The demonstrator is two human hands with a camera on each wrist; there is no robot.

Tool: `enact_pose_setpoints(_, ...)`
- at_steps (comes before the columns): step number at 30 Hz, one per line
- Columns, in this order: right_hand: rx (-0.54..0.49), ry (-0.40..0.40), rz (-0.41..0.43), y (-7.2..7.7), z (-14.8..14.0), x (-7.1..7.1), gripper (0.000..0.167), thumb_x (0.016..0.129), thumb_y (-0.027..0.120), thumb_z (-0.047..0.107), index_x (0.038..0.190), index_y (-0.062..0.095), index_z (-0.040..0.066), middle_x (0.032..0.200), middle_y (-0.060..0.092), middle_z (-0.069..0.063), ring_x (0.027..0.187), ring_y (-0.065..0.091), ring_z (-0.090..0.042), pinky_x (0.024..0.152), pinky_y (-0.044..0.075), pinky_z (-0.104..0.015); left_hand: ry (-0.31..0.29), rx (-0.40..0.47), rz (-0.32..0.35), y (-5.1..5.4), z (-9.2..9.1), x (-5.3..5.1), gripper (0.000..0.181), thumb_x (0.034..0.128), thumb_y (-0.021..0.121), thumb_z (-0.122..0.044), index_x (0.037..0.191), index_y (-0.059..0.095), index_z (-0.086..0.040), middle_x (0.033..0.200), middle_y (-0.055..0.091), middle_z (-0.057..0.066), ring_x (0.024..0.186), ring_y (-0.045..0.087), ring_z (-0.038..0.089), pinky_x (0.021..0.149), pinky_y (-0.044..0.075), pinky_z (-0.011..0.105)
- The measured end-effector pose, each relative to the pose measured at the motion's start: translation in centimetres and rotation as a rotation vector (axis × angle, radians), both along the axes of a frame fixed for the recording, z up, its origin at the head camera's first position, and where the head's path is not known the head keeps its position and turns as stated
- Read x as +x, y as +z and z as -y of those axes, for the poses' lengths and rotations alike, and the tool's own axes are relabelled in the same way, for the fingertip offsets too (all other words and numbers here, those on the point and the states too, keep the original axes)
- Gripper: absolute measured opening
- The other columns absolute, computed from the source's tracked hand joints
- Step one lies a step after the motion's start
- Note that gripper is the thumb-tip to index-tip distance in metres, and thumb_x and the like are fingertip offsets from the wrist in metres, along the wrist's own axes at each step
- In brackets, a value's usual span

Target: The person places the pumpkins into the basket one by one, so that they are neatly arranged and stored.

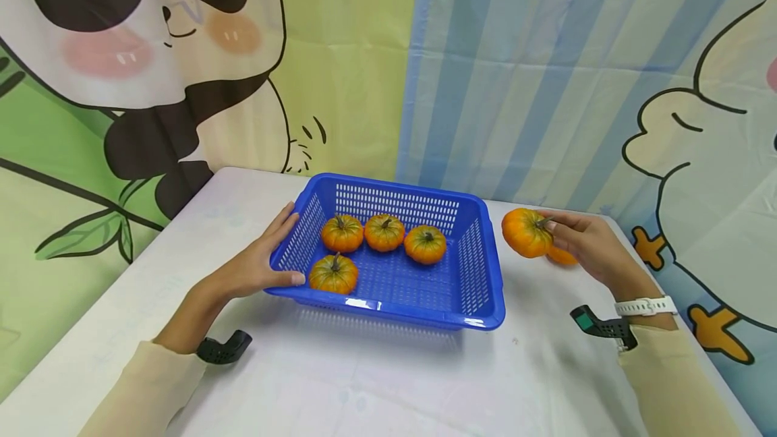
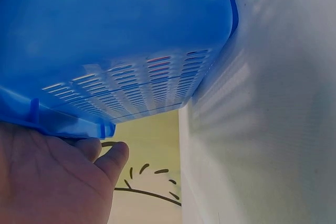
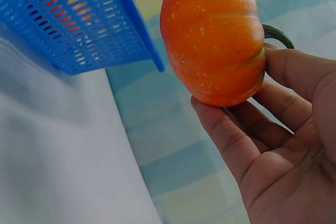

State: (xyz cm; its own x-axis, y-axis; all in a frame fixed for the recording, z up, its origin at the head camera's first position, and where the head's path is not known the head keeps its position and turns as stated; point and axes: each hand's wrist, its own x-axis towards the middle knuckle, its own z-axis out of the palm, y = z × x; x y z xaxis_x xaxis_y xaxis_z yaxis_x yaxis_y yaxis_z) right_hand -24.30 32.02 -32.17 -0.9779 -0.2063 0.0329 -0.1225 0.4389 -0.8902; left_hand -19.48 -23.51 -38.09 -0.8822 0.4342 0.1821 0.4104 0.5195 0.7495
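My right hand (image 1: 579,245) pinches a small orange pumpkin (image 1: 525,233) between thumb and fingers, beyond the right side of a blue plastic basket (image 1: 388,313). In the right wrist view the thumb lies by the curved green stem of the pumpkin (image 3: 212,40), with fingertips under its side. My left hand (image 1: 261,265) rests against the basket's left rim, fingers straight along the outside and thumb over the front corner. Several pumpkins lie in the basket: three in a back row (image 1: 384,232) and one at front left (image 1: 334,274).
Another pumpkin (image 1: 562,257) lies on the white table (image 1: 364,383), partly hidden behind the right hand. Behind the table hangs a printed curtain (image 1: 346,52) with a panda and blue stripes. The table's back edge runs close behind the basket.
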Motion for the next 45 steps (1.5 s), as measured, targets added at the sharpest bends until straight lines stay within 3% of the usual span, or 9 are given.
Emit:
enact_pose_setpoints(4, 0.015, -0.002, 0.016, 0.7, 0.9, 0.1, 0.057, 0.099, 0.058, 0.032, 0.139, 0.047, -0.007, 0.140, 0.046, -0.022, 0.111, 0.054, -0.013, 0.086, 0.050, -0.020, 0.002, 0.004, 0.004, 0.0, 0.0, 0.0, 0.108, 0.0801, 0.076, -0.036, 0.157, 0.005, -0.009, 0.162, -0.011, 0.000, 0.146, -0.001, 0.039, 0.107, 0.016, 0.068)
enact_pose_setpoints(7, 0.029, 0.005, 0.024, 1.1, 1.8, 0.1, 0.056, 0.100, 0.056, 0.031, 0.140, 0.046, -0.006, 0.143, 0.043, -0.026, 0.117, 0.051, -0.021, 0.087, 0.049, -0.019, 0.002, 0.013, 0.012, 0.0, 0.0, 0.1, 0.108, 0.0803, 0.076, -0.035, 0.157, 0.005, -0.009, 0.162, -0.012, -0.003, 0.146, -0.001, 0.038, 0.107, 0.016, 0.068)
enact_pose_setpoints(11, 0.037, 0.029, 0.015, 1.5, 2.8, 0.0, 0.053, 0.100, 0.056, 0.030, 0.139, 0.048, -0.006, 0.140, 0.047, -0.025, 0.122, 0.049, -0.030, 0.088, 0.049, -0.021, 0.003, 0.016, 0.019, 0.0, 0.0, 0.1, 0.108, 0.0803, 0.076, -0.035, 0.157, 0.005, -0.009, 0.162, -0.013, -0.004, 0.146, -0.001, 0.038, 0.108, 0.015, 0.068)
enact_pose_setpoints(21, -0.001, 0.122, -0.032, 1.6, 4.6, -0.6, 0.051, 0.100, 0.057, 0.028, 0.136, 0.052, -0.007, 0.135, 0.052, -0.024, 0.118, 0.056, -0.022, 0.091, 0.049, -0.027, 0.005, 0.001, 0.014, 0.1, -0.3, 0.1, 0.108, 0.0800, 0.076, -0.036, 0.157, 0.005, -0.009, 0.162, -0.011, 0.003, 0.145, 0.000, 0.041, 0.106, 0.017, 0.069)
enact_pose_setpoints(30, -0.023, 0.140, 0.004, 2.3, 6.7, -1.1, 0.045, 0.099, 0.058, 0.028, 0.134, 0.056, 0.000, 0.134, 0.055, -0.017, 0.121, 0.054, -0.029, 0.094, 0.048, -0.029, 0.001, 0.000, 0.012, 0.2, -0.2, 0.0, 0.107, 0.0800, 0.075, -0.036, 0.157, 0.006, -0.009, 0.162, -0.011, 0.001, 0.146, 0.001, 0.040, 0.107, 0.017, 0.068)
enact_pose_setpoints(37, -0.014, 0.204, 0.013, 2.7, 8.5, -1.6, 0.048, 0.096, 0.062, 0.034, 0.134, 0.059, 0.004, 0.132, 0.058, -0.013, 0.123, 0.053, -0.028, 0.103, 0.041, -0.045, 0.006, 0.011, 0.022, 0.2, -0.1, 0.2, 0.107, 0.0798, 0.075, -0.035, 0.157, 0.006, -0.009, 0.162, -0.011, -0.002, 0.145, 0.002, 0.041, 0.107, 0.019, 0.067)
enact_pose_setpoints(45, -0.032, 0.297, -0.004, 2.4, 10.4, -2.5, 0.042, 0.098, 0.060, 0.024, 0.133, 0.058, 0.001, 0.130, 0.059, -0.016, 0.117, 0.058, -0.026, 0.097, 0.047, -0.036, 0.002, 0.000, 0.010, 0.1, -0.1, 0.1, 0.107, 0.0798, 0.076, -0.033, 0.157, 0.006, -0.010, 0.162, -0.011, 0.001, 0.145, 0.001, 0.041, 0.106, 0.017, 0.069)
